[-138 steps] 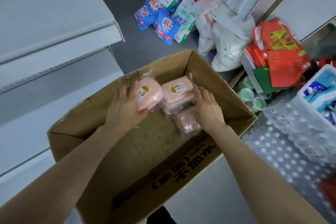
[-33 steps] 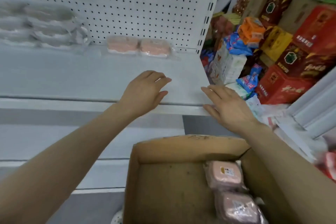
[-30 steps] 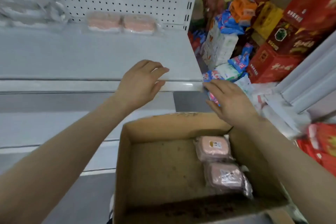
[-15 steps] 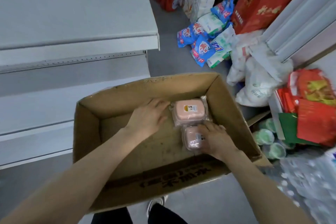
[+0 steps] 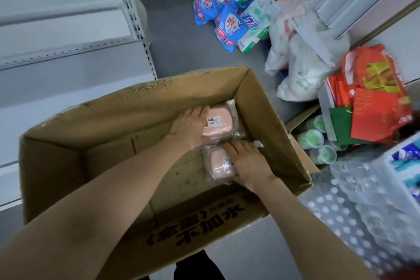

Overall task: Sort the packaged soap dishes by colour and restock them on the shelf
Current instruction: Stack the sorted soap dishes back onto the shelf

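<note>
Your left hand rests on the farther pink wrapped soap dish, grip unclear; your right hand clasps the nearer dish.

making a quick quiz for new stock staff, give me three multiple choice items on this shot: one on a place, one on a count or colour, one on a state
1. Where do the far dish and near dish lie?
A. on the shelf
B. in the box, by its right wall
C. on the floor

2. How many dishes are in the box, and what colour?
A. two, pink
B. three, green
C. one, white

3. What are the left hand and right hand doing?
A. both raised above the box
B. each touching a dish
C. both on the shelf

Answers:
1 B: both packs sit on the box bottom, next to its right wall.
2 A: only two packs show, both pink.
3 B: the left hand is on the far dish and the right hand on the near dish.
</note>
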Demonstrator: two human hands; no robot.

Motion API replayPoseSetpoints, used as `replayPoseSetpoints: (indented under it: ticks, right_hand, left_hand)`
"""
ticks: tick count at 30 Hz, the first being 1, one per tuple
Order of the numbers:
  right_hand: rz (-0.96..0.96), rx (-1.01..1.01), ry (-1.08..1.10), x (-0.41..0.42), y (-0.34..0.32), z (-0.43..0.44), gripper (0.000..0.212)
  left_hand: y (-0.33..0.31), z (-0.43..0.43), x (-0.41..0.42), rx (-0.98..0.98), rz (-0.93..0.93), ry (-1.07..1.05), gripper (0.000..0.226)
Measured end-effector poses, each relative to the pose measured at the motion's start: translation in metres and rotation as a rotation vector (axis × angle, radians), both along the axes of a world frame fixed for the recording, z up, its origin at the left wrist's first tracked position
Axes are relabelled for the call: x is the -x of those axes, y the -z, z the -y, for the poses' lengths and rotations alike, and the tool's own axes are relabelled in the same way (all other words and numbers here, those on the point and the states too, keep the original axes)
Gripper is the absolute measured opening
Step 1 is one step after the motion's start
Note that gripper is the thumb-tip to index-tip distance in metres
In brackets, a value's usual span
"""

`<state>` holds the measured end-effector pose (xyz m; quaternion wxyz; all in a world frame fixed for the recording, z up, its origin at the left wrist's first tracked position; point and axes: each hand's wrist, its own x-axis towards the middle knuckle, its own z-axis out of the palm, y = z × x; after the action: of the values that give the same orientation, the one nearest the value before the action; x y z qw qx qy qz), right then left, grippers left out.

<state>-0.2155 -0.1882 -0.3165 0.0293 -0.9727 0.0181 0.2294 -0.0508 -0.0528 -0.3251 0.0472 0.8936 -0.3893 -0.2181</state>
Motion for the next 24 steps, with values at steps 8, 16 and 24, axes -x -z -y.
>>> replayPoseSetpoints:
  ticks: [8, 16, 24]
  right_hand:
    - [0.037, -0.118, 0.152, -0.005, -0.023, 0.014, 0.09]
    - [0.131, -0.066, 0.217, -0.057, -0.014, -0.014, 0.09]
    - [0.16, 0.023, 0.226, -0.074, 0.006, -0.039, 0.084]
  left_hand:
    - [-0.005, -0.087, 0.01, -0.027, -0.001, -0.256, 0.093]
    - [0.017, -0.176, 0.04, -0.117, -0.054, -0.133, 0.089]
    - [0.02, -0.162, 0.023, -0.107, 0.107, 0.078, 0.086]
